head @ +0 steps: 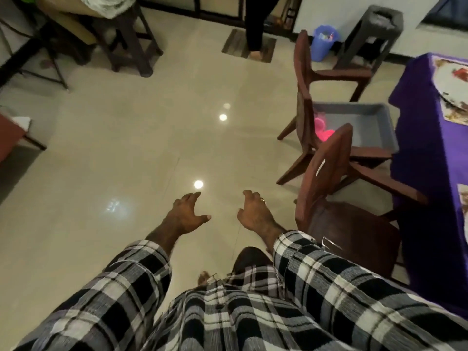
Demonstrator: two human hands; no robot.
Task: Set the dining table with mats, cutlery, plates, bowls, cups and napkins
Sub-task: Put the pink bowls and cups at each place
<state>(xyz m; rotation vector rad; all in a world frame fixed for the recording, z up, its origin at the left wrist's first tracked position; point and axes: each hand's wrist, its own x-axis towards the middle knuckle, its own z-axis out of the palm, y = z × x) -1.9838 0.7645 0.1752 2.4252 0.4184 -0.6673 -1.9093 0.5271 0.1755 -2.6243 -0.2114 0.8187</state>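
Note:
My left hand [188, 215] and my right hand [254, 214] hang over the tiled floor, fingers loosely curled, holding nothing. Off to the right stands the dining table under a purple cloth [425, 153]. A patterned mat [449, 97] with a white plate [449, 83] on it lies at its far end, and the corner of another mat [463, 198] shows nearer. A grey tray [374, 122] rests on the seat of a wooden chair [305, 115] beside the table, with pink cups [323, 130] inside it. Both hands are well left of the table and the tray.
A second wooden chair [331, 173] stands just right of my right hand, and a third [314, 69] beyond the tray. A blue bin [323, 43] and a grey stool [374, 34] sit by the far wall. Another person's leg [255, 34] stands on a doormat. Dark furniture [126, 34] is at far left.

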